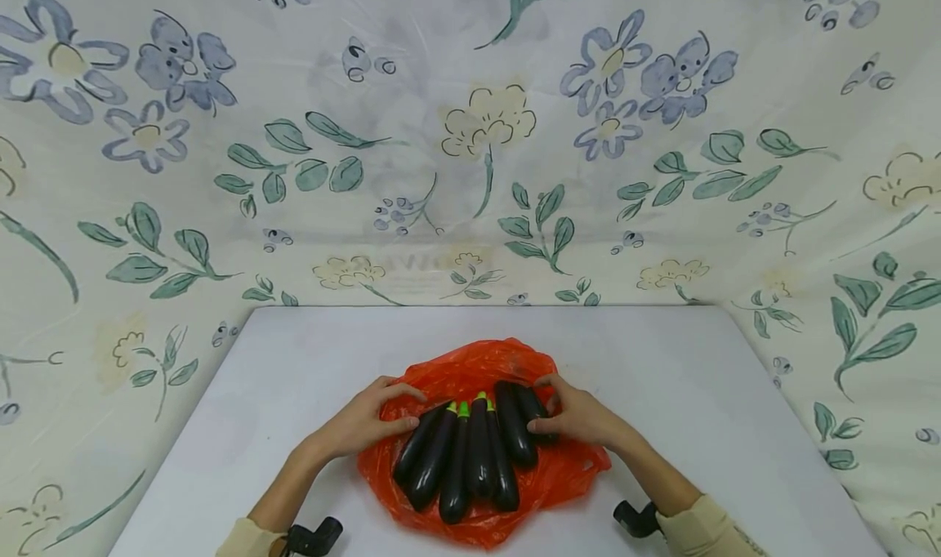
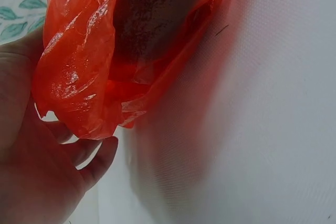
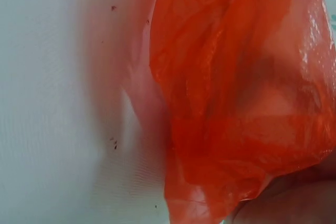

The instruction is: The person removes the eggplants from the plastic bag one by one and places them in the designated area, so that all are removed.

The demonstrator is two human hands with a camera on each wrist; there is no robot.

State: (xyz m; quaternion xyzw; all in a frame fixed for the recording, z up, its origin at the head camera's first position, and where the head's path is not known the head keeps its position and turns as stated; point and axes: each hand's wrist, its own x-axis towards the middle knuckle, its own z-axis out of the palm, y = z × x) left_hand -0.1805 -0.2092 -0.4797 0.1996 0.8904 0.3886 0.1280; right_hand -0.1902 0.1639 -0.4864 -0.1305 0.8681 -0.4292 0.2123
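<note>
Several dark, glossy eggplants (image 1: pixel 479 451) with green stem ends lie side by side on a crumpled red plastic bag (image 1: pixel 573 479). My left hand (image 1: pixel 360 421) reaches in from the left, thumb tip right at the leftmost eggplant and forefinger stretched over the bag. In the left wrist view, loosely bent fingers of the left hand (image 2: pixel 58 150) show beside the hanging bag edge (image 2: pixel 79 77). On the other side, my right hand (image 1: pixel 581 412) holds the rightmost eggplant (image 1: pixel 532 406) between thumb and fingers. The bag (image 3: pixel 226 103) hides most of that hand in the right wrist view.
Beneath the bag is a white table (image 1: pixel 294 361). A flower-patterned cloth (image 1: pixel 412 132) stands behind the table and along its sides. Black devices (image 1: pixel 316 536) are worn at both wrists, near the front edge of the head view.
</note>
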